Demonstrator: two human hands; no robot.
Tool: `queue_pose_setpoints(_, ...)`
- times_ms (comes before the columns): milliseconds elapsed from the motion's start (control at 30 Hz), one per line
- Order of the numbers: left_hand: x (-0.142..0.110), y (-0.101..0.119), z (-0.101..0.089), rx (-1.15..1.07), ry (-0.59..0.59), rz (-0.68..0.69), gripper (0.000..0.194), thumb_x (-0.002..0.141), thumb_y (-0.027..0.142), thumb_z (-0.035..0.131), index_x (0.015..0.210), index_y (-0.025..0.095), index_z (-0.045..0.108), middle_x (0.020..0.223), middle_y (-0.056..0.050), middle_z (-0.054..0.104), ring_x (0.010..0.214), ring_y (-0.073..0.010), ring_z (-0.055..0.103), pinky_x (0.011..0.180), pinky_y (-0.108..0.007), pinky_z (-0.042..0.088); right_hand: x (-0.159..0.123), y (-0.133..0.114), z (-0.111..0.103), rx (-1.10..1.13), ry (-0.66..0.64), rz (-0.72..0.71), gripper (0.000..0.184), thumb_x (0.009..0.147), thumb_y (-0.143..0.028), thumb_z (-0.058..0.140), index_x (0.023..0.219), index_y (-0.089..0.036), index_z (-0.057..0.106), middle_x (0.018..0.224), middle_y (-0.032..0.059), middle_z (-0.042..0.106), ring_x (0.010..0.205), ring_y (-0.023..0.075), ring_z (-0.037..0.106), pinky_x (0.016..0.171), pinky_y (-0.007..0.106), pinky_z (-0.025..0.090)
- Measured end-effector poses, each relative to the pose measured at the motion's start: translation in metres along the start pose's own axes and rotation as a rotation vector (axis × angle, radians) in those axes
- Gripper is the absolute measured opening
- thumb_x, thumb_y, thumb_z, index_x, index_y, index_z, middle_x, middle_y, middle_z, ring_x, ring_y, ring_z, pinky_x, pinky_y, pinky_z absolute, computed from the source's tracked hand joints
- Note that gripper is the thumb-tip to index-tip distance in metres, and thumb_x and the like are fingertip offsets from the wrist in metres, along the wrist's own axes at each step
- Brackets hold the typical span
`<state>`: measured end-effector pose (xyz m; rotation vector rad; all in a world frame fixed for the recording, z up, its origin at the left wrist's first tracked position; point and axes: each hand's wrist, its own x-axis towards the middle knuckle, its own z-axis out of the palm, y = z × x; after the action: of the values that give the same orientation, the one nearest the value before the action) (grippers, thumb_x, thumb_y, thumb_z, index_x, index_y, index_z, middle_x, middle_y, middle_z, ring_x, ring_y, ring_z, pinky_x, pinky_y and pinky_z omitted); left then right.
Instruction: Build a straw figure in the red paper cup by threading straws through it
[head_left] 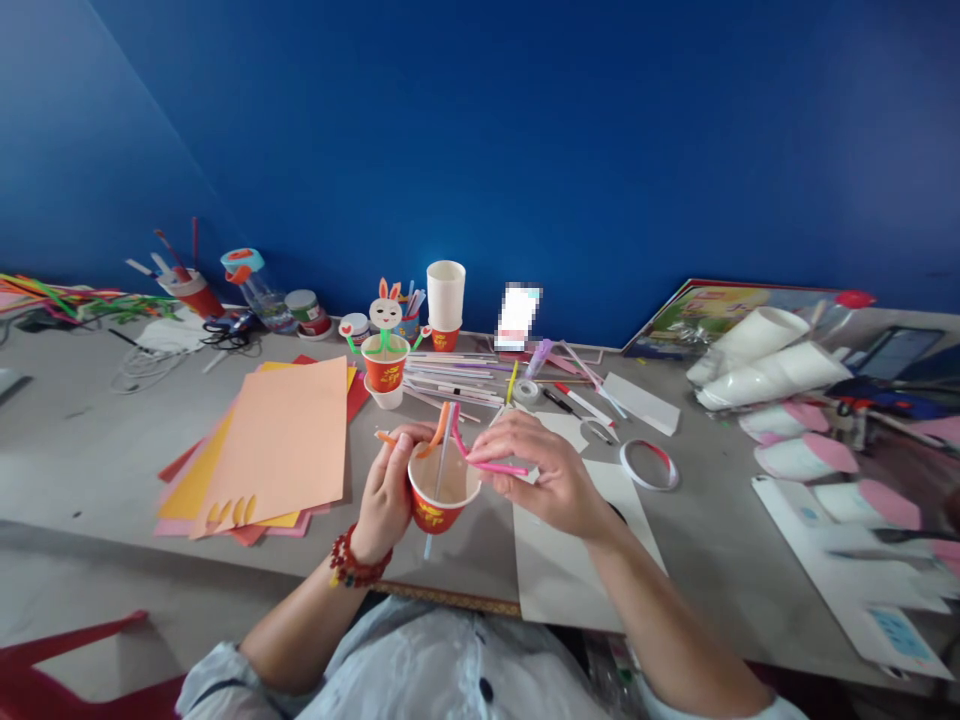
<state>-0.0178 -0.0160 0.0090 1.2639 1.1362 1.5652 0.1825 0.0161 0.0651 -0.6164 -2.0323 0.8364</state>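
Note:
My left hand (386, 492) is wrapped round a red and white paper cup (435, 518), whose open rim faces up towards me. A pale straw (445, 455) stands through the cup, its lower end poking out beneath. At its top, an orange straw (441, 425) bends to the left and a pink straw (501, 468) bends to the right. The pink one is pinched between the thumb and fingers of my right hand (541, 465). Behind them, a similar cup (385, 372) carries a paper rabbit face (385, 313) with green arms ending in hearts.
Coloured paper sheets (292, 430) lie to the left, with white paper (577, 560) under my right arm. Straws (457, 375), pens (562, 402) and a tape roll (649, 465) spread behind. Bagged white cups (780, 375) stand at the right, stacked cups (446, 295) near the blue wall.

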Motion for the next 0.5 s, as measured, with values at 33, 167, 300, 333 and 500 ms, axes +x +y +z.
queue_pose_setpoints(33,0.0,-0.001,0.0,-0.011,-0.005,0.0,0.036,0.102,0.043,0.038,0.093,0.022,0.067,0.101,-0.007,0.068,0.1,-0.022,0.063,0.091,-0.032,0.051,0.0,0.001,0.0,0.023,-0.012,0.021,0.013,0.092,-0.023,0.066,0.102,-0.027,0.073,0.095,0.0043,0.074,0.097,0.0221,0.064,0.092,0.043,0.049)
queue_pose_setpoints(167,-0.001,-0.002,0.002,-0.064,-0.054,0.001,0.036,0.102,0.041,0.037,0.094,0.022,0.066,0.101,-0.007,0.069,0.102,-0.023,0.064,0.094,-0.035,0.05,0.001,0.003,-0.004,0.089,-0.088,0.112,0.014,0.094,-0.03,0.064,0.102,-0.027,0.075,0.1,0.0057,0.068,0.1,0.0211,0.062,0.092,0.04,0.048)
queue_pose_setpoints(300,-0.002,0.003,0.003,-0.042,-0.032,0.023,0.037,0.103,0.041,0.037,0.093,0.022,0.067,0.099,-0.008,0.068,0.101,-0.0232,0.064,0.095,-0.036,0.05,0.002,0.004,-0.008,0.141,-0.111,0.185,0.021,0.097,-0.034,0.057,0.102,-0.025,0.076,0.101,0.0064,0.059,0.098,0.0197,0.059,0.09,0.037,0.049)
queue_pose_setpoints(333,-0.002,0.005,0.004,-0.039,-0.035,0.028,0.037,0.103,0.041,0.037,0.093,0.022,0.067,0.099,-0.007,0.068,0.102,-0.0231,0.063,0.096,-0.036,0.05,0.003,0.005,-0.007,0.162,-0.114,0.2,0.022,0.097,-0.035,0.058,0.101,-0.024,0.077,0.101,0.0064,0.058,0.098,0.0198,0.059,0.09,0.037,0.048)
queue_pose_setpoints(500,-0.002,0.008,0.007,-0.096,-0.079,0.042,0.036,0.103,0.039,0.036,0.095,0.024,0.068,0.102,-0.008,0.069,0.104,-0.0236,0.064,0.096,-0.037,0.051,0.002,0.014,0.003,0.364,-0.052,0.327,0.02,0.088,-0.041,0.07,0.088,-0.021,0.074,0.095,0.0044,0.057,0.091,0.0189,0.06,0.082,0.033,0.051)
